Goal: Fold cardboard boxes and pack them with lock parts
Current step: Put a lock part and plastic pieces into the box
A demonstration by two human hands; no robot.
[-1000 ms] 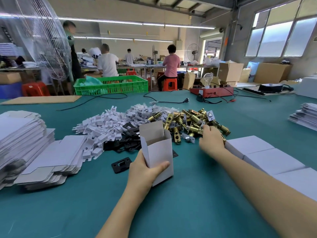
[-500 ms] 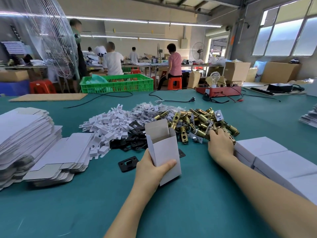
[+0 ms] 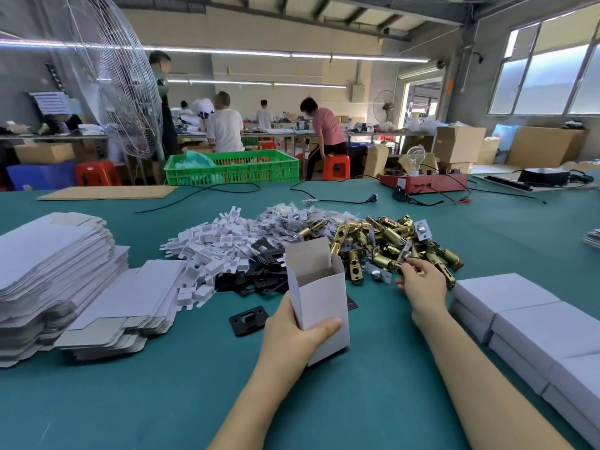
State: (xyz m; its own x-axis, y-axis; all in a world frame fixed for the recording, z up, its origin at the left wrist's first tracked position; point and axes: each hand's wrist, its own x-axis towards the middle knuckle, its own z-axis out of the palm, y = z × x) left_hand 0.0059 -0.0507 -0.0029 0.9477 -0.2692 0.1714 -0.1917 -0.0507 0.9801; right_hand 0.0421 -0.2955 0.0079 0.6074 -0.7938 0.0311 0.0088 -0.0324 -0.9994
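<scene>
green table (image 3: 162, 401), open box (image 3: 319, 300) in left hand's (image 3: 292, 336) grip, right hand (image 3: 422, 282) pinching a brass latch (image 3: 394, 266)

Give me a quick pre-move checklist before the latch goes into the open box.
1. Box upright, top flap open: ok.
2. Left hand grips the box low on its side: ok.
3. Right hand at the near edge of the brass latch pile, fingers curled on a latch: ok, though how firm the hold is cannot be told.
4. Only one latch picked: cannot tell.
5. Box inside empty: cannot tell, interior hidden.
6. Path from pile to box mouth unobstructed: ok.
</scene>
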